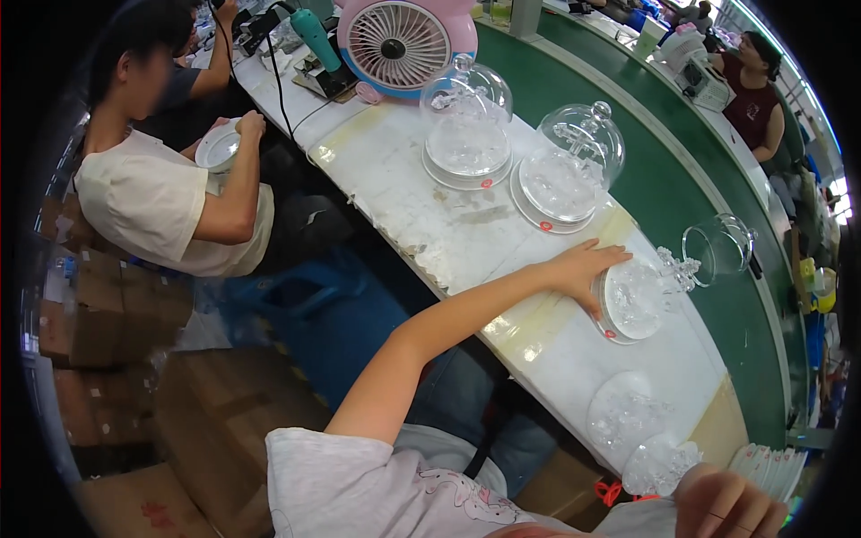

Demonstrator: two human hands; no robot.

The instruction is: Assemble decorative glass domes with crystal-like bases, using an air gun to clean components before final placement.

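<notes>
My left hand reaches out with its fingers spread. Its fingertips rest on the rim of a round white base. Clear crystal-like pieces sit on this base, and beside it a clear dome lies on its side. At the lower right edge my right hand shows with bent fingers; what they hold, if anything, is hidden. A clear ornament is close by its fingertips. Another clear ornament on a disc lies on the white table.
Two covered domes stand farther along the table, near a pink fan. White discs stack at the right. A green conveyor runs behind. A seated co-worker holds a white base; cardboard boxes stand left.
</notes>
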